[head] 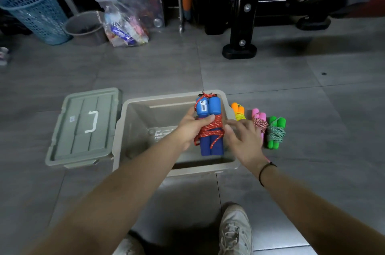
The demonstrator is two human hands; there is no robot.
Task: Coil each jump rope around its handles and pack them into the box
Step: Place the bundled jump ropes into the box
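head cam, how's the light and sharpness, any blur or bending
Head view: dim, darkest along the top; the blue-handled rope, held by the left hand over the box, stays readable; the right hand is slightly soft; floor tile lines bow from the wide lens.

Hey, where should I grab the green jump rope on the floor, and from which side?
Grip the green jump rope across its wrapped middle, coming from above. It lies flat with the cord bunched there, binding both handles. The pink rope crowds its left side.
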